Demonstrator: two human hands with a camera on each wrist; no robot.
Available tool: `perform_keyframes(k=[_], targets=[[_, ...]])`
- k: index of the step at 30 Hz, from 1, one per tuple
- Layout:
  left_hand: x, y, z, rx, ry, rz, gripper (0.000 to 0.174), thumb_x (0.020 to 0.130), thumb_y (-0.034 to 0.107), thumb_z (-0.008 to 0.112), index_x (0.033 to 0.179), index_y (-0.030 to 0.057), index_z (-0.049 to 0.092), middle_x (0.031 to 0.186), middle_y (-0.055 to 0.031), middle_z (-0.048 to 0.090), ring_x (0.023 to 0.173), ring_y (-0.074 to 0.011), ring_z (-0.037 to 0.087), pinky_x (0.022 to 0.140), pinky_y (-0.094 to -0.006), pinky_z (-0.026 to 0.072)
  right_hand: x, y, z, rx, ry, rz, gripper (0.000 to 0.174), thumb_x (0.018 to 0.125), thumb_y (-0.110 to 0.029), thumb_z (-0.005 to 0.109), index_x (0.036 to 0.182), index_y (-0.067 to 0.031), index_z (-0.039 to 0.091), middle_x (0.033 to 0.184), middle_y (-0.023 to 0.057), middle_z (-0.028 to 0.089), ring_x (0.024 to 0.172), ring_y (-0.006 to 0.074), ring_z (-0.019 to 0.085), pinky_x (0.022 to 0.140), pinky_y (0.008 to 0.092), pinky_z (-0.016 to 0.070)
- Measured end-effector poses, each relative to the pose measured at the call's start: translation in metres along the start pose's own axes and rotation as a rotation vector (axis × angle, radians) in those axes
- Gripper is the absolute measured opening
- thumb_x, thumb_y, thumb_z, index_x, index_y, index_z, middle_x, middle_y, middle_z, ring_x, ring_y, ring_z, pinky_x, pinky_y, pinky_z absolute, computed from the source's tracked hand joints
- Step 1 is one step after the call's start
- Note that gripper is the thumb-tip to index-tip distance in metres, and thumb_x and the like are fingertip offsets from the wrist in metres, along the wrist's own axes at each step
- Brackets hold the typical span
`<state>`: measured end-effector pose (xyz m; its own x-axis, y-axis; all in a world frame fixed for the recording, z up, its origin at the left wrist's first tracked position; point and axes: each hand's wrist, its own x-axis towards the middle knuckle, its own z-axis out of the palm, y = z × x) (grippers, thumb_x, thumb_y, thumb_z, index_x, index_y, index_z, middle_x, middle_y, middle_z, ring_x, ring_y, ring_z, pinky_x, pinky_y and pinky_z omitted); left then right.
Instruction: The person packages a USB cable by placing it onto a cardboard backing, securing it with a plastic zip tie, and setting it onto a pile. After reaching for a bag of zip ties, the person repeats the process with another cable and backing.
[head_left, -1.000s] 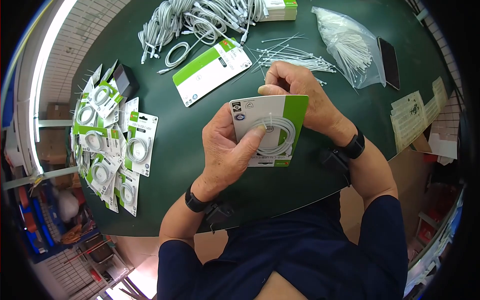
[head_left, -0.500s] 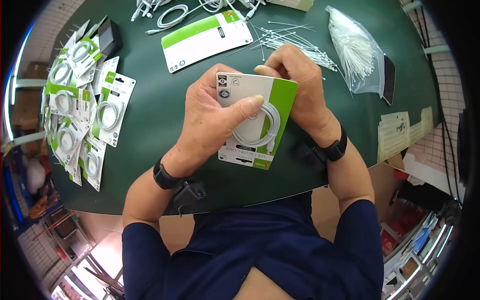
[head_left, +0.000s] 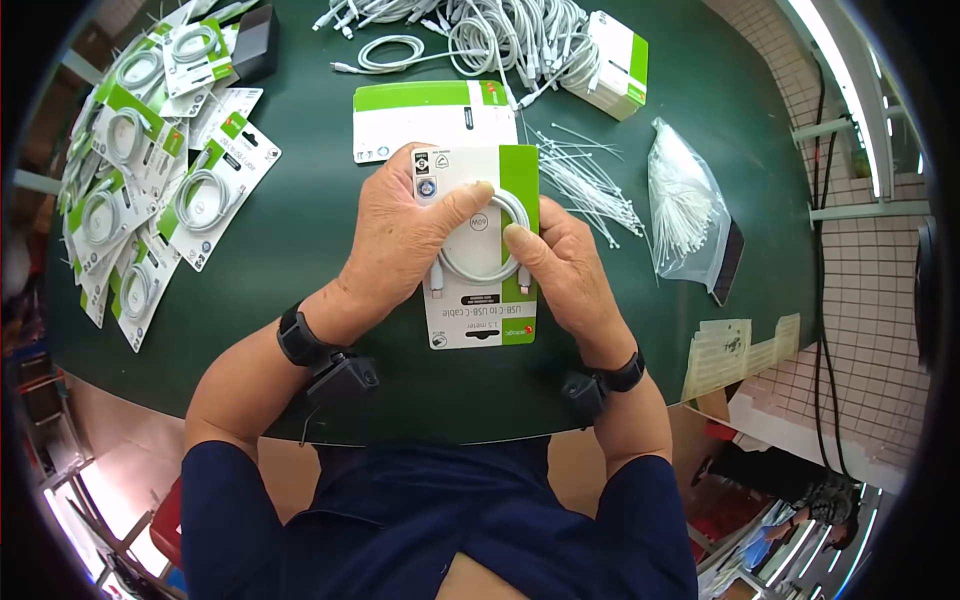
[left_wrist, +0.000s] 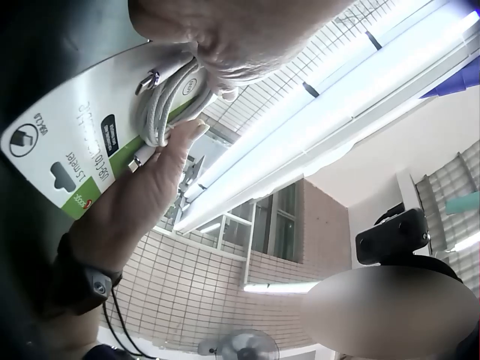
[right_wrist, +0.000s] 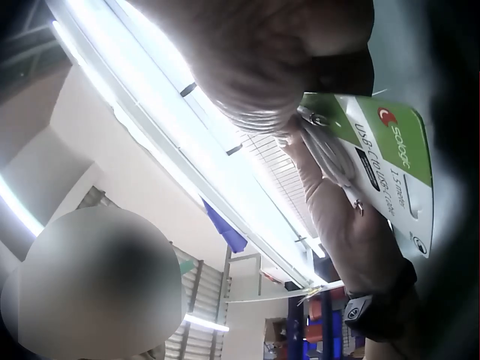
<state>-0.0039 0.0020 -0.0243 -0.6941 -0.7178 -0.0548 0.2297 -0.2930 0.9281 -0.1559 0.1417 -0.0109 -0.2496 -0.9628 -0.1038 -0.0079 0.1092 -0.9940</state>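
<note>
Both hands hold a white and green card over the table, its printing upside down in the head view. A coiled white cable lies against the card's face. The left hand grips the card's left edge, thumb across the top of the coil. On the right edge the right hand pinches card and coil, its thumb on the coil's right side. Fingers behind the card are hidden. The left wrist view shows two cable plugs beside the coil; in the right wrist view the card is seen edge-tilted.
Carded cables pile up at the left beside a black box. Flat cards, loose cables and a card stack lie at the back. Loose cable ties, a bag of ties and a phone are at right.
The right hand has come from behind the card's upper right edge to its front, thumb now on the coil. The card has turned more upright, and the head view has shifted.
</note>
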Motion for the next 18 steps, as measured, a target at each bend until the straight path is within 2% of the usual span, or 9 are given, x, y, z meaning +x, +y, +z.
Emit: perform_keyframes(k=[2,6,9,10,13,14,17,18], targets=[[0.001,-0.001,0.001,0.007,-0.013,-0.012,0.038,0.095,0.009,0.078,0.126,-0.0031,0.06,0.118,-0.013,0.072,0.1,-0.0139,0.071,0.086,-0.0292,0.0605,0.001,-0.002,-0.001,0.044,-0.014,0.031,0.044,0.107,-0.029,0.064,0.137,0.0035,0.058,0.113,0.0066,0.071,0.089,0.0091,0.066,0.076,0.024,0.0532],[0.0,-0.001,0.005,-0.187,-0.013,-0.041,0.048,0.094,0.008,0.078,0.134,-0.0043,0.055,0.12,-0.0142,0.071,0.103,-0.0155,0.071,0.089,-0.0302,0.06,0.001,0.0,0.004,0.18,0.025,0.009,0.041,0.107,-0.026,0.065,0.134,0.0039,0.058,0.116,0.0076,0.071,0.093,0.0104,0.067,0.077,0.0228,0.0542],[-0.004,0.003,0.008,0.109,-0.024,0.19,0.062,0.092,0.006,0.079,0.144,-0.0032,0.048,0.125,-0.0163,0.068,0.108,-0.0178,0.069,0.093,-0.0316,0.0589,0.001,0.004,0.007,0.071,0.167,-0.029,0.039,0.1,-0.016,0.074,0.132,0.0024,0.06,0.115,0.0084,0.071,0.094,0.013,0.069,0.072,0.023,0.055],[-0.005,0.004,0.009,0.119,-0.037,0.193,0.062,0.092,0.006,0.079,0.144,-0.0032,0.048,0.125,-0.0163,0.068,0.108,-0.0178,0.069,0.093,-0.0316,0.0589,0.002,0.002,0.008,0.079,0.177,-0.04,0.039,0.1,-0.016,0.074,0.132,0.0024,0.06,0.115,0.0084,0.071,0.094,0.013,0.069,0.072,0.023,0.055],[-0.011,0.002,0.011,0.293,-0.056,0.223,0.072,0.091,0.006,0.079,0.152,-0.0005,0.042,0.132,-0.0171,0.064,0.114,-0.0198,0.068,0.097,-0.0335,0.0571,-0.001,-0.005,0.013,-0.607,0.503,-0.461,0.048,0.091,-0.005,0.081,0.133,-0.0019,0.06,0.116,0.0104,0.07,0.095,0.0166,0.07,0.067,0.0249,0.056],[-0.01,0.002,0.011,0.303,-0.068,0.222,0.072,0.091,0.006,0.079,0.152,-0.0005,0.042,0.132,-0.0171,0.064,0.114,-0.0198,0.068,0.097,-0.0335,0.0571,-0.001,-0.003,0.013,-0.6,0.517,-0.462,0.048,0.091,-0.005,0.081,0.133,-0.0019,0.06,0.116,0.0104,0.07,0.095,0.0166,0.07,0.067,0.0249,0.056],[-0.01,0.004,0.01,0.426,-0.081,0.314,0.071,0.09,0.007,0.079,0.151,0.0011,0.043,0.139,-0.0173,0.06,0.12,-0.0207,0.065,0.1,-0.0348,0.0557,0.003,0.006,0.004,-0.831,0.503,-0.725,0.064,0.084,-0.004,0.086,0.141,-0.0104,0.057,0.119,0.0128,0.069,0.095,0.02,0.071,0.066,0.028,0.0574],[-0.012,0.008,0.008,0.476,-0.124,0.286,0.073,0.091,0.009,0.079,0.153,0.001,0.041,0.14,-0.0163,0.059,0.122,-0.0233,0.064,0.104,-0.036,0.0535,0.003,0.011,-0.001,-0.818,0.479,-0.737,0.069,0.084,-0.01,0.088,0.144,-0.0145,0.054,0.119,0.0119,0.069,0.095,0.0212,0.071,0.066,0.0277,0.0579]])
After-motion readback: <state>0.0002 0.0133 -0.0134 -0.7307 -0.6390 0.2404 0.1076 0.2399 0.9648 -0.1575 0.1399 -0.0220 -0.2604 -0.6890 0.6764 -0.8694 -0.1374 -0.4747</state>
